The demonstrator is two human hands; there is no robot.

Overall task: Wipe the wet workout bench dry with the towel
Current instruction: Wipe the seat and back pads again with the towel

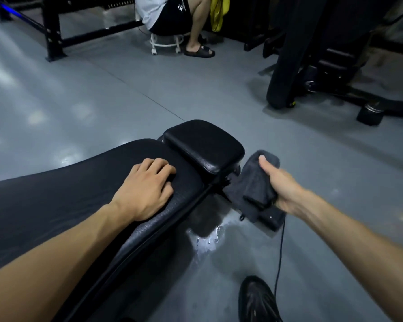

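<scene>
The black padded workout bench (84, 201) runs from lower left toward the centre and ends in a separate small seat pad (205, 145). Fine water droplets show along the long pad's near edge. My left hand (147, 187) lies flat on the long pad near its far end, fingers slightly curled, holding nothing. My right hand (282, 184) grips a folded dark grey towel (254, 182) in the air to the right of the bench, beside the seat pad and not touching the padding.
A puddle (209, 238) glistens on the grey floor beside the bench, near my black shoe (258, 300) and a thin cable (280, 252). A seated person on a white stool (165, 43) is at the back. A black gym machine (316, 66) stands at the right, a rack (54, 29) at the back left.
</scene>
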